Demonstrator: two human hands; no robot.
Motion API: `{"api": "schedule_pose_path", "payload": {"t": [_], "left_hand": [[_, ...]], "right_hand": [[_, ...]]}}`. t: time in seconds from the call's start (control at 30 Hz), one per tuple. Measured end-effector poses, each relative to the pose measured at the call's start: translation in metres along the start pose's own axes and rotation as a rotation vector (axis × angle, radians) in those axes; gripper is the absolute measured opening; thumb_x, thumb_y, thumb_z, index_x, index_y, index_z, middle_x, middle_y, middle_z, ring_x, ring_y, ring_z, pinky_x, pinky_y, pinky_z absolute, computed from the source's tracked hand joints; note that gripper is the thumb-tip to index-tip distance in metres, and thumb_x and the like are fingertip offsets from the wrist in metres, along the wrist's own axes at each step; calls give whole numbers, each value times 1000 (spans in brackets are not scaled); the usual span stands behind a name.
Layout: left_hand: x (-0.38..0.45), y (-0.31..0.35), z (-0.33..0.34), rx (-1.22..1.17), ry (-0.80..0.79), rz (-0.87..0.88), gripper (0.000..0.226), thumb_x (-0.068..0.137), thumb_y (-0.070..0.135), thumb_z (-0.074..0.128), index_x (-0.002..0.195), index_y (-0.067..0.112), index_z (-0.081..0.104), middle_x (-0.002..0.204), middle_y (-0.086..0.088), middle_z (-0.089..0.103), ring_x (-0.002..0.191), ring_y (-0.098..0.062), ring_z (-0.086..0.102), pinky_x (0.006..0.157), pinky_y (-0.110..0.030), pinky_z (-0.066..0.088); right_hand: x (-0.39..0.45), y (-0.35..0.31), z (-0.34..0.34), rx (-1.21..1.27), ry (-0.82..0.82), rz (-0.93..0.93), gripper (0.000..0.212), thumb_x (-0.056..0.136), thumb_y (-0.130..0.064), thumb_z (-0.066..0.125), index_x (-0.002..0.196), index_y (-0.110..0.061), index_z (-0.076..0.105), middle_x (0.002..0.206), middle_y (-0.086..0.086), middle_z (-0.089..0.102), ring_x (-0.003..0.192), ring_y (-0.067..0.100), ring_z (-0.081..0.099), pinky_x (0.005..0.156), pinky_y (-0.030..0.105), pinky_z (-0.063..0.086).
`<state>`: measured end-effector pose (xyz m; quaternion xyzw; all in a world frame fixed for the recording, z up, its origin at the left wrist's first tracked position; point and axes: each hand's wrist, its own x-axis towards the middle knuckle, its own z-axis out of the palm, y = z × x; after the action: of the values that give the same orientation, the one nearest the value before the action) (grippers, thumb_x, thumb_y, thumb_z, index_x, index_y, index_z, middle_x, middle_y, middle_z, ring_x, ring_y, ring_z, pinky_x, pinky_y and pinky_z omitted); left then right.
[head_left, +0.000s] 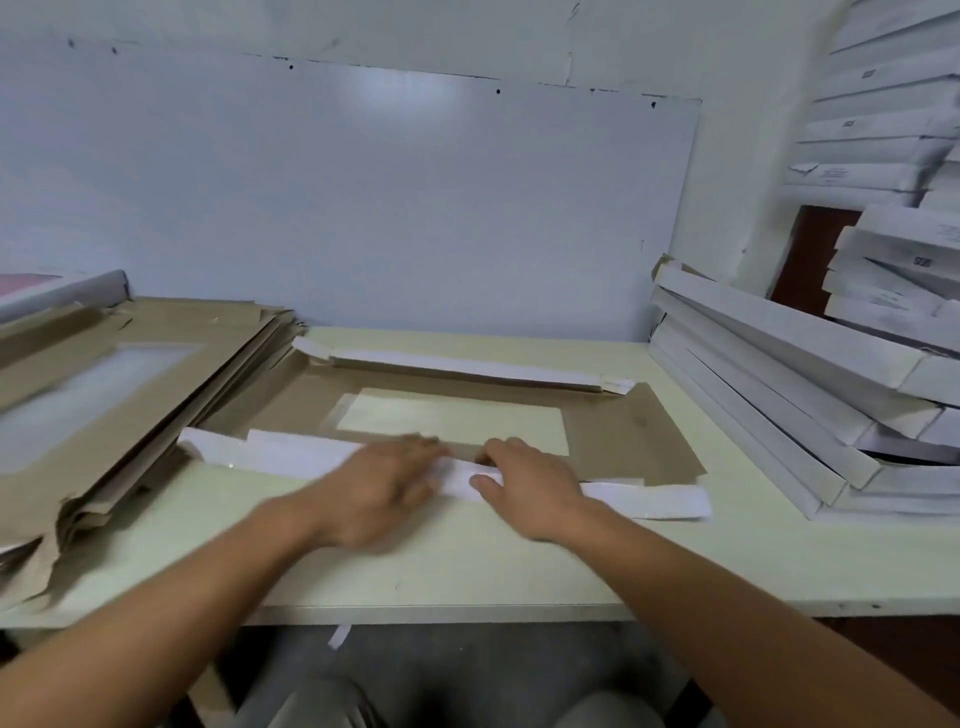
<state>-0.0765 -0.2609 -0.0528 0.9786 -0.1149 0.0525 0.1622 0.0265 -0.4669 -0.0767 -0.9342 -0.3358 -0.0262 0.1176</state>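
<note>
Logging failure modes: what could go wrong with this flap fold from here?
1. Left hand and right hand press the near flap mid-span; its free ends may crease crookedly.
2. The cardboard blank lies loose on the table and could slide.
3. The leaning box stack sits close and might slip onto it.

Your pale table (467, 566) carries a flat brown cardboard sheet (639, 431) at its centre, with white flaps (291, 452) at 12 and 6 o'clock. At 9 o'clock a pile of brown sheets (171, 353) lies just beside it; at 3 o'clock, stacked white boxes (779, 379)
</note>
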Motion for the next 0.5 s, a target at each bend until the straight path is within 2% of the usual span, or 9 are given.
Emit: {"api": "schedule_pose_path", "payload": {"t": [0.07, 0.13, 0.2, 0.27, 0.4, 0.5], "left_hand": [[15, 10, 29, 122, -250, -67, 69, 99, 62, 22, 158, 28, 5, 164, 10, -1, 150, -8, -6, 122, -38, -3], [28, -1, 38, 164, -325, -137, 79, 90, 77, 10, 155, 35, -8, 162, 17, -15, 148, -6, -17, 121, -43, -9], [35, -25, 30, 162, -310, -213, 83, 86, 82, 10, 155, 38, -8, 161, 18, -15, 149, -7, -16, 121, -43, -9], [33, -56, 16, 184, -300, -313, 84, 85, 82, 13, 155, 39, -7, 162, 17, -15, 149, -10, -14, 121, -44, -7], [8, -115, -11, 232, -287, -475, 91, 79, 86, 15, 155, 39, -5, 162, 16, -13, 150, -10, -11, 121, -45, -3], [-10, -142, -23, 250, -216, -488, 98, 73, 86, 16, 156, 36, 4, 164, 13, -3, 151, -8, -1, 122, -42, 4]], "right_hand": [[5, -2, 11, -78, -35, -24, 46, 103, -52, 28, 143, -33, 38, 144, -1, 41, 130, 26, 37, 102, 42, 31], [8, 13, 11, -100, -160, 3, 57, 101, -61, 15, 153, -38, 18, 162, -9, 16, 148, 23, 13, 115, 53, 13], [10, 41, 6, -112, -263, 78, 66, 97, -70, 8, 156, -42, 1, 166, -17, -5, 153, 18, -6, 118, 60, -1], [5, 75, -3, -112, -300, 172, 75, 91, -78, 5, 156, -43, -8, 165, -18, -14, 153, 15, -12, 118, 60, -8], [-15, 130, -17, -122, -282, 304, 88, 83, -85, -1, 157, -39, -11, 164, -19, -17, 152, 10, -16, 119, 55, -13], [-23, 138, -17, -118, -232, 298, 96, 73, -91, -7, 155, -41, -16, 163, -21, -20, 151, 6, -17, 120, 52, -15]]}}
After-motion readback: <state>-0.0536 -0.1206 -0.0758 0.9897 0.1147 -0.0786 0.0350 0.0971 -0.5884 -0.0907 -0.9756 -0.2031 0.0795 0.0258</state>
